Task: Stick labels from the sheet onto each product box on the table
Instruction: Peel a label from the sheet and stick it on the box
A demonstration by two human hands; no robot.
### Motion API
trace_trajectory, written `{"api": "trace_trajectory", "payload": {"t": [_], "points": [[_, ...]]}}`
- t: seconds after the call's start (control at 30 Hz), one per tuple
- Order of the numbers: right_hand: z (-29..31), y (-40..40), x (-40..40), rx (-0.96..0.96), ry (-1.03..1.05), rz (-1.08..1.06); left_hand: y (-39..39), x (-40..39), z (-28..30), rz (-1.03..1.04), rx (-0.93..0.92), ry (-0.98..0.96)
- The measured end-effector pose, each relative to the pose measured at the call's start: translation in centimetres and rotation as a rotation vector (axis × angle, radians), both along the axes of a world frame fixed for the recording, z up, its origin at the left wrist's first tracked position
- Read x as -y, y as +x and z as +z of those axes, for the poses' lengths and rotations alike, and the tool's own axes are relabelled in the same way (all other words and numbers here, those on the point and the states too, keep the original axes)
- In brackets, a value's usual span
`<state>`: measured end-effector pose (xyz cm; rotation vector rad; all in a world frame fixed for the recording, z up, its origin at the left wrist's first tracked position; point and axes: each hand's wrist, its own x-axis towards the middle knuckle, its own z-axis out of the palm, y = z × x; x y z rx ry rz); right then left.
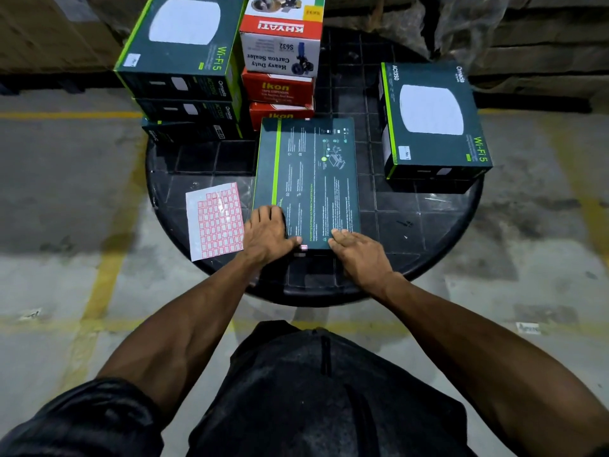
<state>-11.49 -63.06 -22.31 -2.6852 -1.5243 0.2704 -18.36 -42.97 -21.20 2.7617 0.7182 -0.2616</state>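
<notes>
A dark green Wi-Fi product box (309, 173) lies back side up in the middle of the round black table (428, 232). My left hand (267, 234) rests on its near left corner, thumb stretched along the near edge toward a small pink-edged label (304, 248) on that edge. The fingers of my right hand (357, 252) lie flat on the near right corner. To the left of the box, the label sheet (214, 222), white with rows of red-framed labels, lies flat on the table.
Three Wi-Fi boxes (184, 47) are stacked at the back left, and the top one carries a white label (131, 60). Red tape-dispenser boxes (279, 89) and a carton-sealer box (280, 41) are stacked behind. Another labelled Wi-Fi box (431, 120) stands on the right.
</notes>
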Motion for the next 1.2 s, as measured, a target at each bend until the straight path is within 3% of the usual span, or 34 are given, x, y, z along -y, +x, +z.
{"api": "trace_trajectory", "payload": {"t": [0.27, 0.5, 0.63, 0.83, 1.2], "points": [[-0.2, 0.0, 0.1, 0.010, 0.028, 0.023, -0.5, 0.6, -0.3, -0.053, -0.036, 0.071], [-0.3, 0.1, 0.2, 0.006, 0.048, 0.013, -1.1, -0.1, 0.3, -0.096, -0.037, 0.013], [-0.4, 0.1, 0.1, 0.003, 0.033, 0.006, -2.2, 0.3, -0.3, -0.190, -0.150, 0.148], [-0.2, 0.0, -0.1, 0.002, 0.022, 0.011, -2.1, 1.1, -1.3, -0.198, -0.171, 0.309], [-0.1, 0.1, -0.1, -0.003, -0.011, 0.015, -2.2, 0.9, -1.7, -0.219, -0.187, 0.316]]}}
